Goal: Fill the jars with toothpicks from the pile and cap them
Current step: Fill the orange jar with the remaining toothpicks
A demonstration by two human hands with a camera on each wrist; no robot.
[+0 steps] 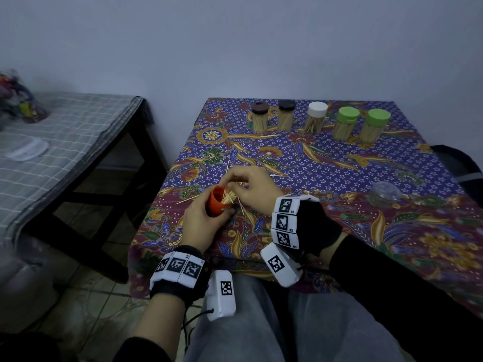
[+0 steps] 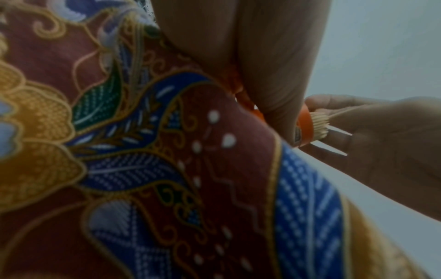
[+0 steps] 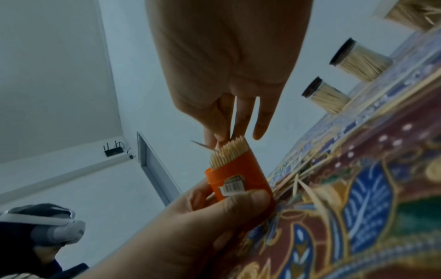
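Batik-covered table point(image 1: 339, 165) against a plain wall, five capped jars point(image 1: 317, 117) lined up along the top of the frame. Lower centre, the left hand point(image 1: 201, 223) is wrapped round an orange jar point(image 1: 217, 201) packed with toothpicks point(image 3: 227, 152), tilted. Right hand point(image 1: 253, 189) pinches a toothpick just above its mouth. Loose toothpicks lie on the cloth around the hands.

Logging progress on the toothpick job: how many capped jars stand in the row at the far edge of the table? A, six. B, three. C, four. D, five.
D: the head view shows five capped jars: two brown-lidded, one white-lidded, two green-lidded.
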